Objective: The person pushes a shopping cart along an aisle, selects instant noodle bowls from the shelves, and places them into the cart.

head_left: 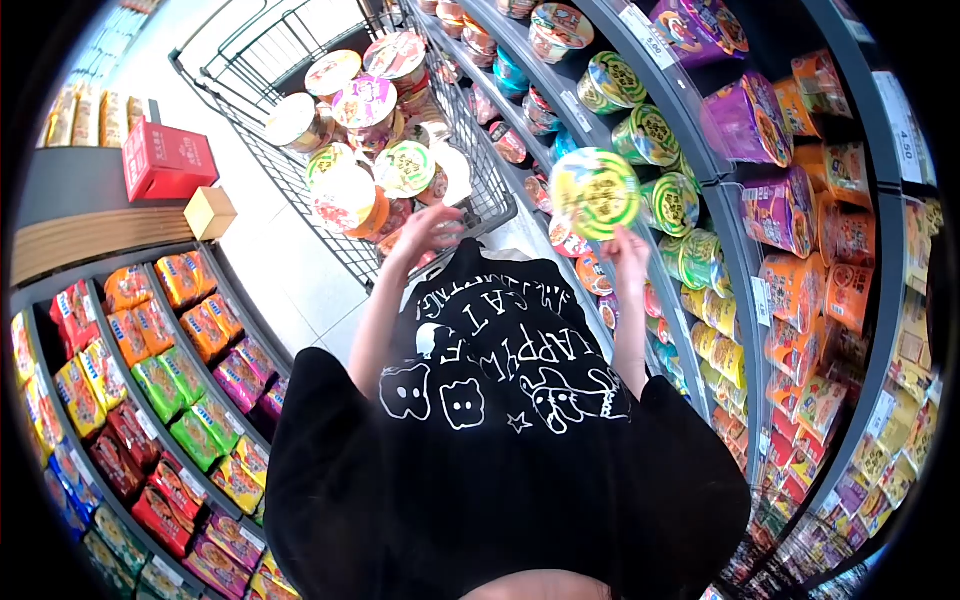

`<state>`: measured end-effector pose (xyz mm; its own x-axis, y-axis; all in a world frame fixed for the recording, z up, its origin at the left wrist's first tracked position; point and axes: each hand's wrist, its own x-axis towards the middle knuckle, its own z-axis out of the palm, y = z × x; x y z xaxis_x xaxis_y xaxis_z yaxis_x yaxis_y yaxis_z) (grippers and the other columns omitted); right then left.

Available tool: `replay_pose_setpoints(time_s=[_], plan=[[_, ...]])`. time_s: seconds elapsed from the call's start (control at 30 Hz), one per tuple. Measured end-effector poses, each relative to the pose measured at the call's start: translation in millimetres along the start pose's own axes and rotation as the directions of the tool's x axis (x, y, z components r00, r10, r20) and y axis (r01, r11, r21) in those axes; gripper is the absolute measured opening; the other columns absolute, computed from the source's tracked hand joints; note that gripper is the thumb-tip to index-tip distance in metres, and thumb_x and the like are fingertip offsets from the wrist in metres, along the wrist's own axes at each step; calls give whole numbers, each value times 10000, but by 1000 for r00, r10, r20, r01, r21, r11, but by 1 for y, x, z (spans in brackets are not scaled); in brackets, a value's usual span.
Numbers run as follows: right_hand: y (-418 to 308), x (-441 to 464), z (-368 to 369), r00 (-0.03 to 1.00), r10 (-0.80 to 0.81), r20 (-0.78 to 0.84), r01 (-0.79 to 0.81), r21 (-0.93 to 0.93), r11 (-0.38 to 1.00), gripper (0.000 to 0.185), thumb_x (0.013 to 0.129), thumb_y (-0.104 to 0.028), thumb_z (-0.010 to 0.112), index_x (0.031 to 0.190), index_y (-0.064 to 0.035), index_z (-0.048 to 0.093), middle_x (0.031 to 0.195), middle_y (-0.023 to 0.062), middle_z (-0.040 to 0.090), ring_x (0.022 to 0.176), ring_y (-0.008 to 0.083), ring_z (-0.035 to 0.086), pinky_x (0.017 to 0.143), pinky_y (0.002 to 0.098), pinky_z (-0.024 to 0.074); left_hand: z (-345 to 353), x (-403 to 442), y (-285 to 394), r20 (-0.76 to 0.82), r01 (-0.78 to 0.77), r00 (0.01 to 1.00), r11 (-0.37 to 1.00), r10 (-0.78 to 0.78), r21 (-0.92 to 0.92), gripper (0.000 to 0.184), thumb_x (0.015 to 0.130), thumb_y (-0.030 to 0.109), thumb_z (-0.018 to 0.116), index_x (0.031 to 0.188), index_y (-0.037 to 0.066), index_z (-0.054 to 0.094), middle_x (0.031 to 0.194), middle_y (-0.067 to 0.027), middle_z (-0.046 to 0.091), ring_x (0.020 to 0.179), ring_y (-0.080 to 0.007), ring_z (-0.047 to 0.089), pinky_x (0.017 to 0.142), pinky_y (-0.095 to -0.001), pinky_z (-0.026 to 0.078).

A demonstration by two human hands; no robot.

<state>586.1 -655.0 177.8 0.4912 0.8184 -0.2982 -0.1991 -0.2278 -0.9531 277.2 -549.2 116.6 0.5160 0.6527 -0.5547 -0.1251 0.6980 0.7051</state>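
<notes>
Gripping a round tub with a yellow-and-green lid (596, 193) beside the shelves

Head view: pinches the tub by its lower edge in the right hand (628, 248), raised between a black wire shopping cart (478, 160) and tall dark-grey shelves (735, 250). Shows the lid's print only as a blur. Holds the left hand (430, 232) empty, fingers loosely spread and partly curled, near the cart's close end; leaves any contact there unclear. Has round tubs with purple (364, 102), green (405, 168) and white lids heaped in the cart, overlapping and hiding one another, the nearest washed out by glare. Wears a black shirt (500, 480) with white line drawings, hiding part of the cart's close end. Faces more tubs on the right, and bright packets (200, 430) on low shelving at the left, cut off by the round dark border.
</notes>
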Motion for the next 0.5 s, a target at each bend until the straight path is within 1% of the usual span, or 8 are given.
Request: replay_pose_setpoints(time_s=[0.1,0.2,0.23,0.33,0.37,0.4,0.47,0.5], plan=[[14,3,42,933,108,343,-72,-115,991,315,791,-212,499,562,4,478,487,73,491,411,122,470,404,221,374,24,-21,17,148,147,974,977,-170,155,487,832,431,346,944,-13,512,898,-128,565,807,-205,565,689,-309,466],[35,16,75,774,175,608,-95,-162,982,311,790,-201,490,569,17,496,488,74,494,415,120,475,398,214,376,27,-23,16,64,79,992,941,-106,330,497,826,440,356,905,-25,514,868,-142,575,741,-165,579,642,-243,473],[46,23,83,729,200,655,-139,-145,980,317,791,-208,488,560,9,497,497,63,503,420,106,478,401,208,374,20,-21,11,51,81,993,941,-103,330,497,826,440,356,905,-25,514,868,-142,575,741,-165,579,642,-243,473],[61,47,104,658,265,705,-104,-263,959,309,789,-218,494,569,-2,506,507,46,510,424,96,481,408,201,377,-7,-11,-8,-82,33,997,952,-8,303,335,831,308,436,804,-17,514,701,-56,541,659,-147,571,603,-233,473],[64,53,110,655,243,716,-97,-239,966,304,790,-231,496,576,-16,507,504,30,511,421,89,481,413,192,377,-10,-11,-11,-111,4,994,979,19,205,278,829,255,454,794,-14,512,661,-33,505,656,-147,566,613,-231,467],[67,60,118,623,261,737,-98,-258,961,309,808,-230,471,567,-36,478,532,60,511,463,100,495,433,202,387,-14,-10,-14,-121,5,992,978,21,208,278,829,255,454,794,-14,512,661,-33,505,656,-147,566,613,-231,467],[80,68,133,655,308,691,-237,-200,951,327,834,-292,424,636,-40,489,620,55,532,564,104,522,500,209,415,-24,-2,-21,-265,-132,948,977,174,169,301,824,253,462,754,-34,519,654,-57,540,625,-120,554,561,-213,443],[85,74,139,630,352,692,-324,-178,929,355,850,-349,368,714,-45,492,704,54,539,668,123,532,585,235,431,-39,8,-28,-285,-161,933,964,219,211,285,825,237,460,758,-33,522,649,-52,539,596,-102,526,546,-206,412]])
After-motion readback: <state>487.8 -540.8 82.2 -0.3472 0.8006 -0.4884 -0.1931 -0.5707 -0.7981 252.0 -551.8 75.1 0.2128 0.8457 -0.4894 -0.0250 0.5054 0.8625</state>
